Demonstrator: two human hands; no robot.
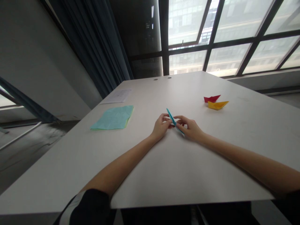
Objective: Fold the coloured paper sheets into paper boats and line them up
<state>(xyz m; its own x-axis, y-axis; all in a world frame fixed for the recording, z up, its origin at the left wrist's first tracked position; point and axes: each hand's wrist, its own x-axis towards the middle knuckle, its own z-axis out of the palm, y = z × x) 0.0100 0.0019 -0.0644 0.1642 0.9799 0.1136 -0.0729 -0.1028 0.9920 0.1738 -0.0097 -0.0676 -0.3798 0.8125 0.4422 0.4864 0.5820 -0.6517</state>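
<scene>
A folded piece of blue paper (171, 116) is held edge-up and tilted above the middle of the white table. My left hand (161, 126) grips its left side, fingers curled against it. On the other side my right hand (189, 127) pinches the paper between thumb and fingers. The two hands almost meet at the paper, and some fingertips are hidden behind it. To the right lie a red paper boat (211, 99) and, just in front of it, a yellow paper boat (217, 105).
A stack of light blue paper (113, 117) with a green sheet beneath lies on the left of the white table (145, 175). Behind it is a printed white sheet (117, 96). Curtains and windows stand beyond the table's far edge.
</scene>
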